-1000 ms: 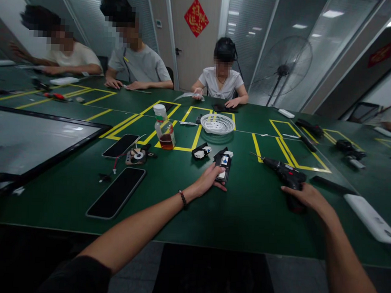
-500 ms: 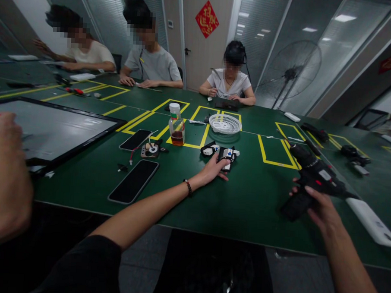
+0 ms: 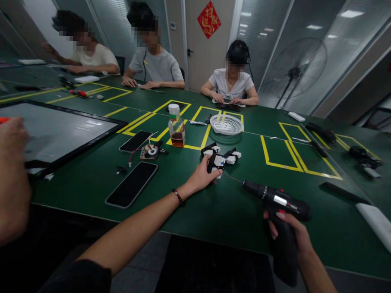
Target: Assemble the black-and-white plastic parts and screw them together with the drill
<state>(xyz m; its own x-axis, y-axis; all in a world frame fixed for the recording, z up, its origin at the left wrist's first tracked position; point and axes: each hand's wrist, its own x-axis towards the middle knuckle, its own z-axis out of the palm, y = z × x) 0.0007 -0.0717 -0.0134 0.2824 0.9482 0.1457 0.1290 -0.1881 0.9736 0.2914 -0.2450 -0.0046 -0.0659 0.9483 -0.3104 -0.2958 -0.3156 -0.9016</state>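
My left hand (image 3: pixel 203 175) grips a small black and white part (image 3: pixel 217 161) on the green table (image 3: pixel 186 206). Another black and white piece (image 3: pixel 233 156) lies just right of it, and more of the same shows behind my fingers. In my right hand (image 3: pixel 289 230) is a black cordless drill (image 3: pixel 277 202), its fingers wrapped round the handle. The long thin bit points left, its tip a short way right of my left hand and apart from the part.
A jar of red liquid (image 3: pixel 177 130) and a white basket (image 3: pixel 226 124) stand beyond my hands. Two phones (image 3: pixel 132 184) and a small wired device (image 3: pixel 150 151) lie left. Another person's hand (image 3: pixel 6 177) is at far left, by a large framed panel (image 3: pixel 69 132). Three people sit opposite.
The drill has swung round and moved left, its bit now pointing at the part. My left hand has shifted slightly left and nearer with the part, which has turned.
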